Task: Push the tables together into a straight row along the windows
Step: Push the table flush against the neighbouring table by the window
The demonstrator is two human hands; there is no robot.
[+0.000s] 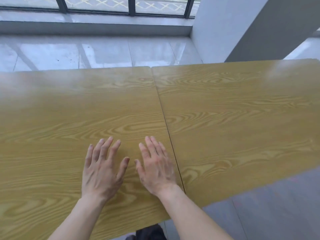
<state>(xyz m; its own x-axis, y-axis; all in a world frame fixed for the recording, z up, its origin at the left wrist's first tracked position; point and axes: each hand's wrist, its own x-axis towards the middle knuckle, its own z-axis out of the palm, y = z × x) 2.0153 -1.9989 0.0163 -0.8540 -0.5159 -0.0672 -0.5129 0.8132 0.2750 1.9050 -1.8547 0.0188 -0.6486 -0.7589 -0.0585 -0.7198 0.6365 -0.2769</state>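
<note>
Two yellow wood-grain tables stand side by side below the windows (98, 5). The left table (52, 118) and the right table (242, 110) meet along a thin dark seam with almost no gap. The left table's near edge reaches closer to me than the right one's. My left hand (102, 168) and my right hand (155, 168) lie flat, palms down, fingers apart, on the left table near its right edge. The right hand sits just left of the seam. Neither hand holds anything.
A grey pillar (233, 28) rises behind the right table's far edge. A strip of glossy tiled floor (86, 52) separates the tables from the low window ledge (95, 26). Grey floor (277, 205) lies at the lower right, in front of the right table.
</note>
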